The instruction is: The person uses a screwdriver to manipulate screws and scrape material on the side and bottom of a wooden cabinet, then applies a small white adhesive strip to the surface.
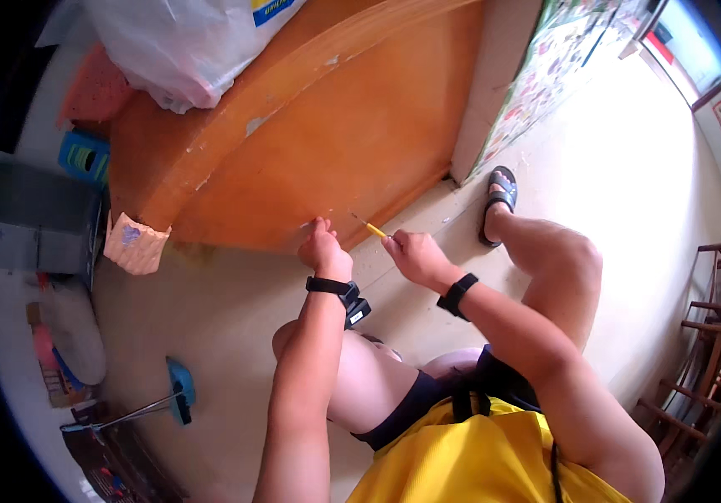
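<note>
In my right hand [419, 258] is a slim screwdriver [374, 230] with a yellow handle. Its thin dark shaft points up and left toward the lower part of an orange wooden panel [335, 142]. My left hand [325, 249] is close to the panel's bottom edge, to the left of the screwdriver's tip. Its fingers are drawn together, and a small pale bit shows beside the fingertips; what they pinch, if anything, is too small to name. Whether the tip touches the panel I cannot tell.
A white plastic bag [184, 50] rests on the panel's upper ledge. To the left are a blue plastic basket [84, 156], a grey box [38, 220] and a blue dustpan [180, 390] on the pale floor. Wooden racks [704, 360] stand at the right.
</note>
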Demonstrator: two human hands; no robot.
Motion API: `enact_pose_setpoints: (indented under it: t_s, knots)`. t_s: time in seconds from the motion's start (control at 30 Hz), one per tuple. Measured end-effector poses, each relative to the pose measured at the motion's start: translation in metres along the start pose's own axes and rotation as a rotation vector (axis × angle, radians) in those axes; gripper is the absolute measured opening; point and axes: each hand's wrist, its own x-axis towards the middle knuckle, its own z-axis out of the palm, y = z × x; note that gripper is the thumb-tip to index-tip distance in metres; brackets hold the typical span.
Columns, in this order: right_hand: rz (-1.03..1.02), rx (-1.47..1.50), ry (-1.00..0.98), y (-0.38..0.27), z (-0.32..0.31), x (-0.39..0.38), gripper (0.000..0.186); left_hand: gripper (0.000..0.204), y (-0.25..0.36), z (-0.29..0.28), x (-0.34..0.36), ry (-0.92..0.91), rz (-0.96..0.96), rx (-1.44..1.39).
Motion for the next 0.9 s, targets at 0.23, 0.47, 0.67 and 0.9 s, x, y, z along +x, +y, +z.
enact_pose_setpoints:
  t_s: [0.23, 0.47, 0.67, 0.9]
  knots:
    - [-0.136, -0.280, 0.056, -0.005, -0.120, 0.001, 0.041, 0.022, 0.003, 0.010, -0.005, 0.036, -0.041, -0.048]
    - [0.155, 0.020, 0.223, 0.025, -0.166, 0.007, 0.042, 0.027, -0.009, 0.014, -0.006, 0.051, 0.034, -0.013]
    - [0.065, -0.154, 0.258, 0.013, -0.142, 0.018, 0.040, 0.026, -0.009, 0.007, 0.004, 0.057, 0.139, -0.020]
    - [-0.009, -0.202, 0.184, -0.005, -0.115, 0.019, 0.038, 0.017, -0.004, 0.017, -0.009, 0.136, 0.113, 0.018]
